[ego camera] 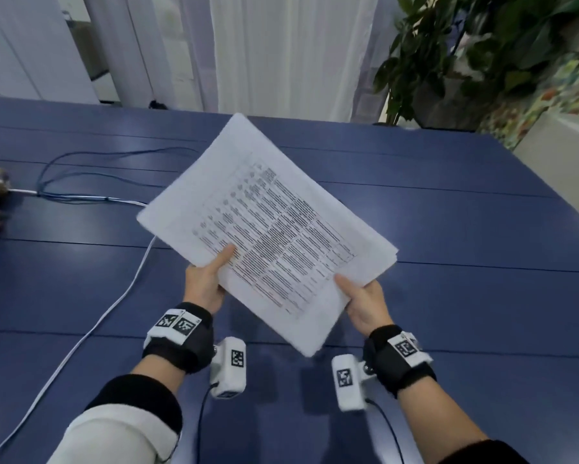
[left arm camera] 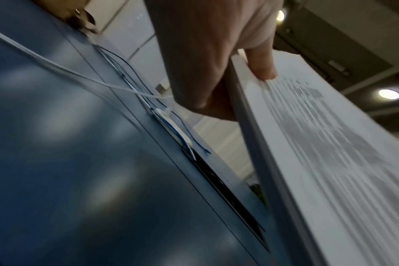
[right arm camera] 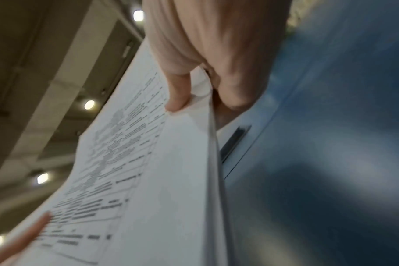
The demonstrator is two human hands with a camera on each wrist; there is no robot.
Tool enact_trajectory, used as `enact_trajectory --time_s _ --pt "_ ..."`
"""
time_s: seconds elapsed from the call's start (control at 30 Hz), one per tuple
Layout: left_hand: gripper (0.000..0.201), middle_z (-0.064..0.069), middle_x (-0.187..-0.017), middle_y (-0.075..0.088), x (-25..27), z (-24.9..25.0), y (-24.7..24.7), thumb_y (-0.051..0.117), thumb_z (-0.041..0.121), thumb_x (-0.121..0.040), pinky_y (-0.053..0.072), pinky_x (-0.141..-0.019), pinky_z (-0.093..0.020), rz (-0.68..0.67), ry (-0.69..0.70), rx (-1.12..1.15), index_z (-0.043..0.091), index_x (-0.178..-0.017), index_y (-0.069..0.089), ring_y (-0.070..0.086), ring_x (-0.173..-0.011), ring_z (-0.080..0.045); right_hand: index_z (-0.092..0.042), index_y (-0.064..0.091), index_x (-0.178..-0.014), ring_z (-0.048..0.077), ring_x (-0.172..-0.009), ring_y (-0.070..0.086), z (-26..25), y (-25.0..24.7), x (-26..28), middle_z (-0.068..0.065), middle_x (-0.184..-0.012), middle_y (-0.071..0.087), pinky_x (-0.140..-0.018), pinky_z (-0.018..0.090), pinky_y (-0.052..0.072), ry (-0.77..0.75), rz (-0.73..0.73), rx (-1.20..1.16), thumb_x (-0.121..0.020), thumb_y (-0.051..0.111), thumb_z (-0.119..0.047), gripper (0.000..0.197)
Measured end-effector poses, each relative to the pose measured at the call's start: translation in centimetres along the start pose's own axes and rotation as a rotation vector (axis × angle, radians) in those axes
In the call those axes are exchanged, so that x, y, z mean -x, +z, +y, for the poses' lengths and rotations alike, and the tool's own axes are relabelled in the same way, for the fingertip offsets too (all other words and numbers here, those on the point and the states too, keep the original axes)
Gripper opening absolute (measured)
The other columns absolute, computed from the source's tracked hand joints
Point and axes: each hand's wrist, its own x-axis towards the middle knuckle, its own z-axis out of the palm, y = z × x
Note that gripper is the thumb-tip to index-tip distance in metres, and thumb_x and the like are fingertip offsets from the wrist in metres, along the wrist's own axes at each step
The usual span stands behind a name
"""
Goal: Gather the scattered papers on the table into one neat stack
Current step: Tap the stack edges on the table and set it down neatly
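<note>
Currently your left hand [ego camera: 203,285] and right hand [ego camera: 365,304] each pinch the near edges of the paper stack [ego camera: 268,226], thumbs on top, holding it tilted above the blue bench [ego camera: 465,296]; white cable [ego camera: 90,333] lies left.

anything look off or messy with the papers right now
Slightly. The stack of papers, held above the blue table by the left hand and right hand, is not squared: lower sheets stick out past the printed top sheet along the far and right edges.
</note>
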Motion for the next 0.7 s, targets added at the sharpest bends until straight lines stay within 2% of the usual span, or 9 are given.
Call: enact_trajectory --time_s 0.07,0.13,0.23,0.33,0.4,0.47,0.57,0.63,0.7 --pt "0.032 -0.003 -0.100 0.070 -1.0 0.5 -2.1 0.063 0.003 -0.082 0.058 -0.062 -0.029 0.028 0.033 0.017 0.009 -0.113 0.061 0.071 -0.076 -0.013 -0.006 0.063 -0.096 0.008 -0.076 0.070 -1.6 -1.7 -0.5 -0.005 -0.082 0.075 -0.069 0.023 0.057 -0.073 0.030 0.125 -0.083 0.056 0.012 0.024" --pt "0.025 0.001 -0.087 0.074 -1.6 1.0 -3.9 0.059 -0.002 -0.084 0.056 -0.056 -0.024 0.025 0.054 -0.012 0.010 -0.105 0.062 0.070 -0.067 -0.010 -0.008 0.064 -0.094 0.007 -0.075 0.070 -3.2 -3.5 -0.9 -0.007 -0.080 0.075 -0.069 0.023 0.056 -0.115 0.042 0.230 -0.081 0.058 0.012 0.024" --pt "0.028 0.004 -0.073 0.074 -1.6 0.7 -4.6 0.058 -0.009 -0.082 0.056 -0.053 -0.020 -0.083 0.046 -0.232 0.013 -0.098 0.062 0.069 -0.059 -0.008 -0.011 0.063 -0.092 0.003 -0.074 0.070 -5.5 -4.8 -1.1 -0.012 -0.077 0.074 -0.067 0.022 0.055 -0.165 0.051 0.329 -0.081 0.061 0.010 0.024" --pt "0.032 -0.004 -0.089 0.071 -1.4 1.1 -2.9 0.061 -0.008 -0.081 0.056 -0.058 -0.019 -0.201 0.106 -0.487 0.012 -0.106 0.058 0.069 -0.069 -0.010 -0.003 0.062 -0.100 0.000 -0.072 0.069 -7.8 -4.7 -1.5 -0.016 -0.074 0.073 -0.068 0.019 0.057 -0.233 0.041 0.388 -0.082 0.061 0.008 0.021" --pt "0.032 -0.008 -0.104 0.064 -1.5 1.8 -1.2 0.060 -0.006 -0.083 0.055 -0.071 -0.022 -0.212 0.225 -0.541 0.010 -0.110 0.054 0.064 -0.084 -0.015 -0.001 0.060 -0.105 0.000 -0.074 0.069 -9.0 -4.4 -1.5 -0.017 -0.075 0.073 -0.070 0.018 0.057 -0.279 0.034 0.394 -0.082 0.062 0.007 0.024" --pt "0.035 -0.006 -0.106 0.062 -1.3 2.6 0.1 0.060 -0.004 -0.084 0.052 -0.080 -0.024 -0.180 0.317 -0.499 0.008 -0.115 0.050 0.061 -0.090 -0.014 -0.001 0.063 -0.100 -0.001 -0.073 0.069 -9.8 -4.1 -1.2 -0.016 -0.073 0.073 -0.069 0.016 0.055 -0.319 0.047 0.403 -0.082 0.063 0.005 0.019" --pt "0.038 -0.007 -0.110 0.062 -1.0 2.8 0.4 0.061 -0.002 -0.084 0.052 -0.085 -0.025 -0.175 0.360 -0.409 0.004 -0.120 0.048 0.061 -0.097 -0.017 -0.007 0.064 -0.091 -0.006 -0.067 0.066 -9.6 -4.1 -0.7 -0.021 -0.066 0.071 -0.062 0.009 0.050 -0.354 0.062 0.396 -0.080 0.064 0.007 0.017" --pt "0.037 -0.003 -0.107 0.064 -0.4 2.5 0.2 0.064 0.001 -0.081 0.052 -0.085 -0.027 -0.168 0.361 -0.387 0.009 -0.116 0.051 0.062 -0.095 -0.015 -0.003 0.063 -0.100 -0.007 -0.069 0.066 -8.8 -4.3 -0.4 -0.022 -0.070 0.071 -0.062 0.009 0.050 -0.338 0.054 0.405 -0.077 0.067 0.007 0.025" --pt "0.036 0.001 -0.102 0.065 -0.1 2.4 0.2 0.068 0.003 -0.078 0.053 -0.081 -0.025 -0.155 0.384 -0.379 0.012 -0.110 0.054 0.063 -0.091 -0.012 -0.003 0.061 -0.106 -0.006 -0.069 0.066 -8.2 -4.4 -0.4 -0.016 -0.074 0.072 -0.062 0.012 0.051 -0.329 0.062 0.394 -0.073 0.071 0.006 0.036"
